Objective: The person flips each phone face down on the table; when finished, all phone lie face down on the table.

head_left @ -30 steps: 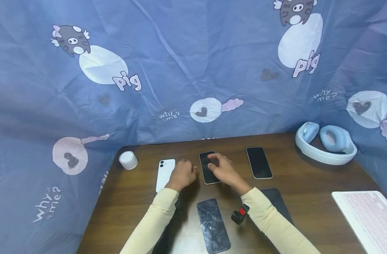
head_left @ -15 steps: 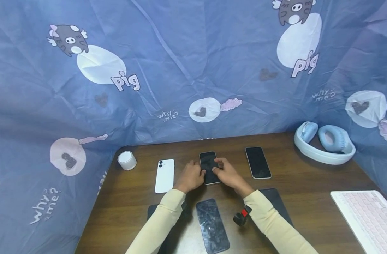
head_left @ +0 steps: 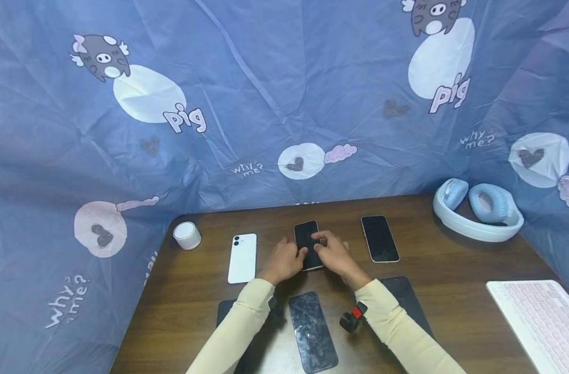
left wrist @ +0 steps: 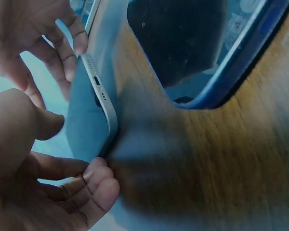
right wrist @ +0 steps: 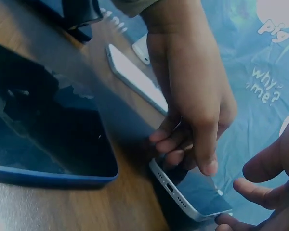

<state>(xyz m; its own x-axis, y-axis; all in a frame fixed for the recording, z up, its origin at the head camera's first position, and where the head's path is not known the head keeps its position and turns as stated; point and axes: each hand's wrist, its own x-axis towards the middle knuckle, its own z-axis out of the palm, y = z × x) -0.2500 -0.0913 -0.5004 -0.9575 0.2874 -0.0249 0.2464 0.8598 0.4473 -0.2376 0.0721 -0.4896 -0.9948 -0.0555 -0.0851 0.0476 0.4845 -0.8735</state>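
- Brown wood-grain surface [head_left: 434, 259] carries the central phone [head_left: 305, 236], its dark screen upward.
- Nearer than the central phone: a smudged dark phone [head_left: 313, 332]; nearer and well to its right, a white keyboard [head_left: 541, 317].
- At the central phone: the left grip [head_left: 284, 261] holds its lower-left corner, thumb over the screen; the right grip [head_left: 333, 255] has fingers at its right edge, whether clasping I cannot tell.
- Left of it: a white phone [head_left: 242, 258], then a white jar [head_left: 187, 236].
- Right: a black-screened phone [head_left: 380, 239], then pale blue headphones [head_left: 478, 228].
- Behind: blue pig-print cloth [head_left: 247, 78].
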